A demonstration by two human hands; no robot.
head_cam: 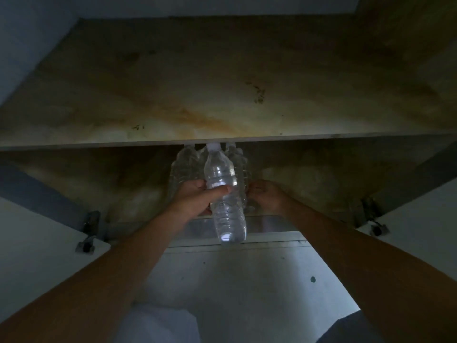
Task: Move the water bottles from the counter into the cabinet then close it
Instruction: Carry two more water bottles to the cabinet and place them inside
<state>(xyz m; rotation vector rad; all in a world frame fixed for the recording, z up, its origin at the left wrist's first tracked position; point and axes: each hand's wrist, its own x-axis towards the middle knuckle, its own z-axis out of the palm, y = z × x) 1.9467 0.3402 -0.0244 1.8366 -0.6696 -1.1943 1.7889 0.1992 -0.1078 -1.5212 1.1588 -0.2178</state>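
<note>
- Water bottles (185,167) stand clustered in the dim cabinet's lower compartment (309,174), just beyond the fingertips, beneath a stained shelf board (222,95).
- Held bottle (220,174) is clear, ribbed and white-capped. The left hand (195,198) grips its middle, fingers and thumb curled round it, in front of the cluster.
- Right hand (265,194) has its fingers curled against the cluster's right side; whether they grip a bottle cannot be told.
- Its cap sits just under the board's front edge. The compartment stretches wide to either side of the fingers, between the open doors (37,243) and their hinges (86,233).
</note>
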